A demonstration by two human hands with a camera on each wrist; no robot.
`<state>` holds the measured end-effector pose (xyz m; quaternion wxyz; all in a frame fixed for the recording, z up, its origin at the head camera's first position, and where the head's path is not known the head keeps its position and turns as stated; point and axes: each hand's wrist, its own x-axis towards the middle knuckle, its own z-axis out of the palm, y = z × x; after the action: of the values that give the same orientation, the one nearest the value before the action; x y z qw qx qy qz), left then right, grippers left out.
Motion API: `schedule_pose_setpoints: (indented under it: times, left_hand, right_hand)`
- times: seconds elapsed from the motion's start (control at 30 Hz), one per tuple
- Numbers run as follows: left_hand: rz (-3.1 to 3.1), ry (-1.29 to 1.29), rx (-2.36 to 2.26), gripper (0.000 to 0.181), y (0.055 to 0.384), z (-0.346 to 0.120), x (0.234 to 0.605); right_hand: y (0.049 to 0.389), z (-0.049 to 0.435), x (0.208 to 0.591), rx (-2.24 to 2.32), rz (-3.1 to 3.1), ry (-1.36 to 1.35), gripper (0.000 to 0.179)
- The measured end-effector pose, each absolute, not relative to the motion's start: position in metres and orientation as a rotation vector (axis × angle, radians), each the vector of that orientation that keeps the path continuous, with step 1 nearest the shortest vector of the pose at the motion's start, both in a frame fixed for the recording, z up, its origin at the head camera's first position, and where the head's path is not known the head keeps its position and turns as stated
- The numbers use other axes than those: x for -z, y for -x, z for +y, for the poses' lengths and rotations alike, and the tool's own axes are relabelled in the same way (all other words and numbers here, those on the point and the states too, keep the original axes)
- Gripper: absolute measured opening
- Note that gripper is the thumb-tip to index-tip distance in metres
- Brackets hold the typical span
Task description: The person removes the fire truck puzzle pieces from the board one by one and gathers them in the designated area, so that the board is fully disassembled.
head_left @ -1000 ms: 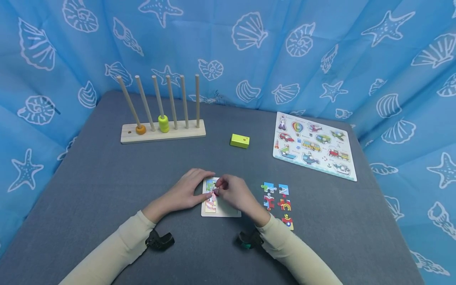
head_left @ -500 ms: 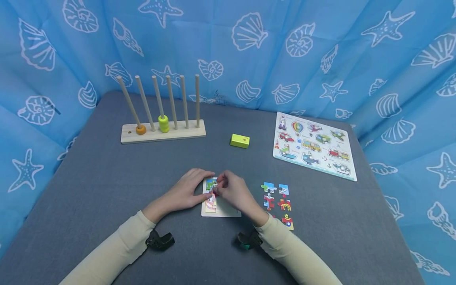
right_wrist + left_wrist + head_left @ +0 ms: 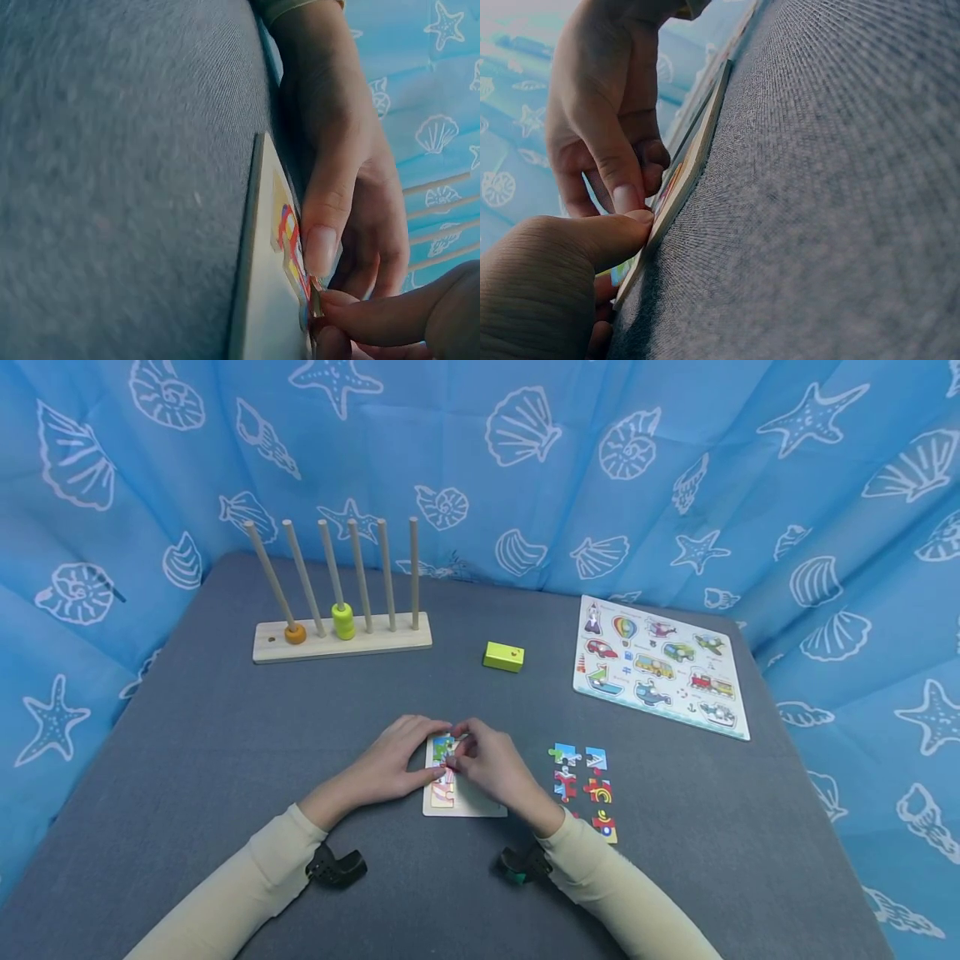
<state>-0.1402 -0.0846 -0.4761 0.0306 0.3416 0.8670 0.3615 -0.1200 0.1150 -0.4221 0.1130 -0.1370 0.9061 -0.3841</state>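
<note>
A small puzzle board [image 3: 477,802] lies in front of me, with jigsaw pieces [image 3: 442,789] fitted along its left side. My left hand [image 3: 396,762] rests at the board's upper left, thumb [image 3: 619,238] pressing on the left part and fingers extended along the far edge. Over the upper middle of the board, my right hand [image 3: 491,766] pinches a puzzle piece [image 3: 316,298] between thumb and forefinger. The piece is mostly covered by the fingertips and sits right against the fitted pieces. In the right wrist view both thumbs are close together at it.
Several loose jigsaw pieces [image 3: 566,783] lie to the right of the board. Behind stand a peg rack [image 3: 341,645] with orange and yellow-green beads and a yellow-green block [image 3: 503,657]. A vehicle puzzle board [image 3: 662,665] lies at the back right, before a blue curtain [image 3: 480,468].
My right hand shifts slightly, its fingertips turning and working the piece at almost the same spot. The left hand stays in place on the board.
</note>
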Motion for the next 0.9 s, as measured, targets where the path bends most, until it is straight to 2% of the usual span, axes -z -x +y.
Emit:
schedule_pose_setpoints:
  times: [0.2, 0.63, 0.9]
  left_hand:
    - [2.674, -1.057, -1.104, 0.057, 0.140, -0.085, 0.476]
    - [2.674, -1.056, -1.087, 0.057, 0.140, -0.084, 0.475]
    - [2.671, -1.039, -1.084, 0.056, 0.140, -0.084, 0.476]
  right_hand:
    - [0.123, 0.134, 0.416, 1.071, 2.691, 0.390, 0.025]
    - [0.126, 0.225, 0.415, 0.877, 2.853, 0.415, 0.025]
    - [0.124, 0.242, 0.422, 0.802, 2.842, 0.360, 0.027]
